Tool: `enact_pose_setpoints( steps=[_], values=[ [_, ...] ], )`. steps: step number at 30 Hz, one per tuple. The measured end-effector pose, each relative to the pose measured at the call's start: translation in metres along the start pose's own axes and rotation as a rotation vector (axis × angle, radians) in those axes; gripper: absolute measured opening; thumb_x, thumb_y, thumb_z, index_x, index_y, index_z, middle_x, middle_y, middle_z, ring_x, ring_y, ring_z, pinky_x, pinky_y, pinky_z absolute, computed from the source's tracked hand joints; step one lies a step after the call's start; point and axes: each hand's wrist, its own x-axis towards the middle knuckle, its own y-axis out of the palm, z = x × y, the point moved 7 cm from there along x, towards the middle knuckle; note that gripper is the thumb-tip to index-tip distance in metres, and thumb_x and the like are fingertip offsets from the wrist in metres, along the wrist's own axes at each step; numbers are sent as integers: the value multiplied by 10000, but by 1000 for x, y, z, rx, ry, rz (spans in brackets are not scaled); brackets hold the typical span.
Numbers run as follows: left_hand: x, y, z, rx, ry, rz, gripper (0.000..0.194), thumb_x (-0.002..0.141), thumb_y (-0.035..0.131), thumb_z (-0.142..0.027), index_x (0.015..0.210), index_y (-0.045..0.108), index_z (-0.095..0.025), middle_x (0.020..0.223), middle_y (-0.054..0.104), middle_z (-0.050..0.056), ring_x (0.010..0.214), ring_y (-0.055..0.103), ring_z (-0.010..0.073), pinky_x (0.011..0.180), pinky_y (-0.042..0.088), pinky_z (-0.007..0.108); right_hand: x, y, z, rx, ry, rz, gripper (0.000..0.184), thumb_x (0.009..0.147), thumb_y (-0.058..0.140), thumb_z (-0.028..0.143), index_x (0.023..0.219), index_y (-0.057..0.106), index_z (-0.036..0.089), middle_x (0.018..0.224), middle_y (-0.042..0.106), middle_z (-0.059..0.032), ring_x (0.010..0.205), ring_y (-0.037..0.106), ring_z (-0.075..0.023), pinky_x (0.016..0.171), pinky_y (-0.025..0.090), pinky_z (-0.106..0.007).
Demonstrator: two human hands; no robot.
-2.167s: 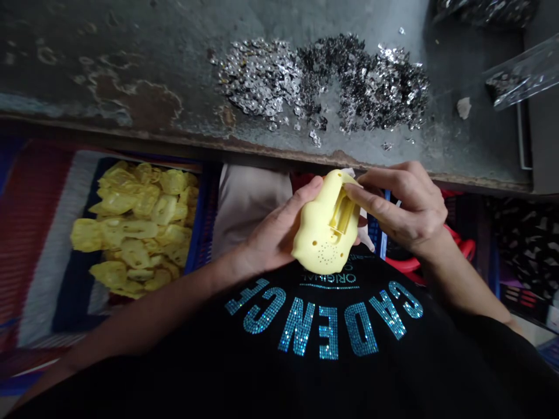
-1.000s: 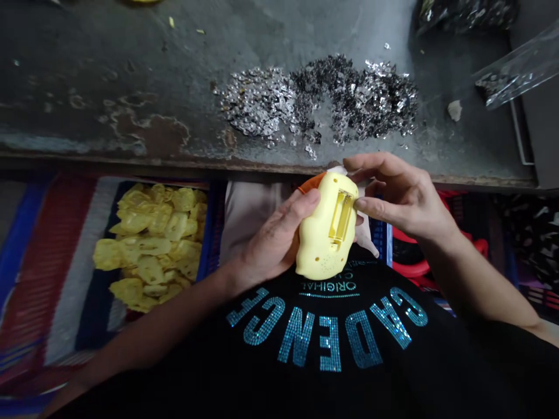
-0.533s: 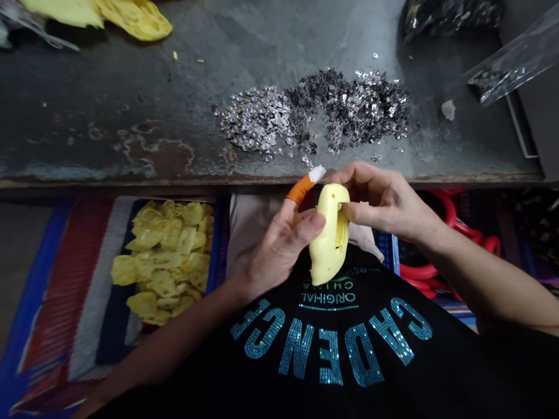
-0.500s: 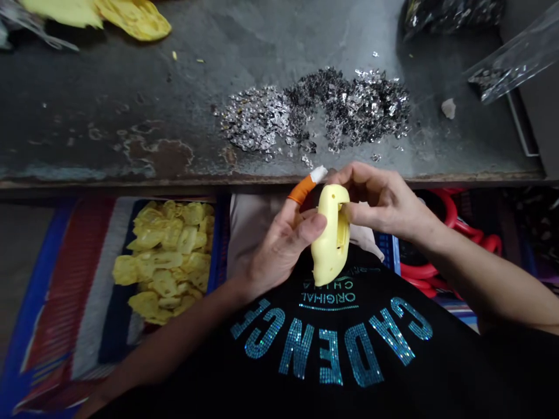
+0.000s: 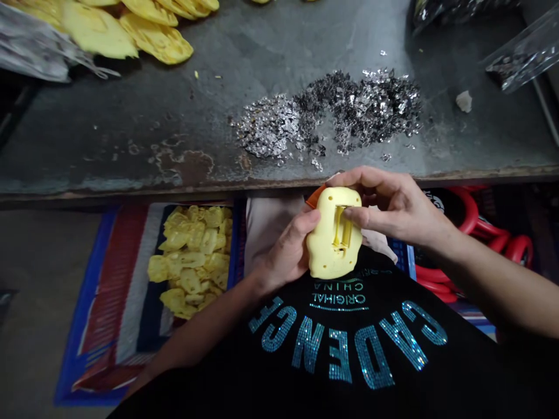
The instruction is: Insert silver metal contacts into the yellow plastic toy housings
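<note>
Yellow plastic shell (image 5: 334, 247) held steady in the curled left hand (image 5: 283, 247); right hand (image 5: 388, 206) pinches its top, thumb (image 5: 351, 216) pressed into the slot (image 5: 343, 233).

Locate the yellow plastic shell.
The yellow plastic shell sits centre in the head view, between the left hand and right hand, below the bench edge.

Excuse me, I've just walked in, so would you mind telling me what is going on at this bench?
A person is holding a pale yellow plastic casing in their left hand, while the fingers of their right hand rest at its rectangular recess. Just beyond the hands, a heap of small shiny metal pieces lies on a worn grey bench. More yellow plastic shells fill a blue crate to the left.
</note>
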Motion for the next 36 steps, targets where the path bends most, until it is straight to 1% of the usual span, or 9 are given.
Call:
enact_pose_setpoints(
  steps=[5, 13, 16, 21, 25, 28, 30, 33, 36],
  values=[
    [-6, -1, -8, 41, 142, -32, 778, 955, 900, -505, 1668, 623, -365, 1367, 857, 56, 1275, 823, 303, 1037, 672, 388, 1, 2, 1, 15, -63, -66, 310, 927, 882, 318, 1211, 813, 214, 1054, 826, -10, 788, 666, -129, 673, 530, -269],
    [-11, 0, -8, 137, 89, -31, 720, 938, 954, -527, 1590, 702, -353, 1391, 849, 64, 1251, 825, 301, 1022, 649, 371, 0, 4, -4, -106, -127, -123, 264, 872, 843, 294, 1109, 758, 215, 1029, 795, 7, 815, 642, -131, 684, 508, -261],
    [-8, 0, -14, 139, 84, -64, 707, 912, 970, -572, 1521, 737, -300, 1338, 860, 80, 1161, 835, 282, 969, 656, 342, 3, -4, -7, -136, -135, -34, 337, 964, 864, 404, 1227, 797, 206, 1089, 823, -23, 903, 706, -160, 757, 560, -285],
    [-12, 5, -16, 135, -98, -66, 909, 878, 926, -733, 1579, 674, -212, 1187, 872, 135, 905, 841, 297, 680, 650, 325, 9, -20, 12, -365, -160, 145, 318, 1028, 865, 450, 1280, 863, 254, 1160, 862, -42, 964, 774, -201, 819, 617, -340],
    [-16, 4, -21, 166, -66, -77, 751, 979, 873, -614, 1621, 677, -274, 1105, 870, 70, 825, 801, 218, 688, 622, 268, 6, -19, 26, -539, -188, 170, 254, 1046, 831, 405, 1280, 859, 312, 1138, 886, -17, 894, 791, -211, 831, 657, -374],
    [-15, 3, -23, 232, 3, -57, 645, 1029, 855, -508, 1636, 693, -359, 1054, 837, 4, 803, 747, 163, 688, 558, 223, -3, -11, 29, -671, -283, 99, 254, 1063, 786, 319, 1306, 831, 260, 1172, 894, -48, 923, 815, -212, 856, 661, -367],
    [-13, 1, -23, 344, 32, -41, 622, 1050, 836, -503, 1636, 695, -349, 1021, 810, -1, 808, 728, 163, 686, 538, 225, -12, -7, 25, -752, -361, 10, 285, 1062, 783, 292, 1338, 801, 224, 1168, 892, -73, 957, 826, -220, 870, 669, -363],
    [-12, -3, -30, 621, 149, -69, 600, 1056, 837, -493, 1614, 701, -321, 1077, 803, 16, 907, 751, 190, 749, 568, 247, -23, -2, 12, -828, -520, -130, 327, 1074, 791, 314, 1386, 761, 222, 1200, 890, -93, 1023, 846, -231, 904, 696, -361],
    [-14, 2, -41, 962, 332, -38, 657, 1008, 882, -594, 1567, 720, -288, 1071, 819, 30, 864, 755, 208, 759, 608, 295, -31, -3, -5, -779, -726, -261, 357, 1098, 754, 318, 1443, 744, 227, 1219, 892, -94, 1027, 862, -237, 892, 718, -367]
  ],
)
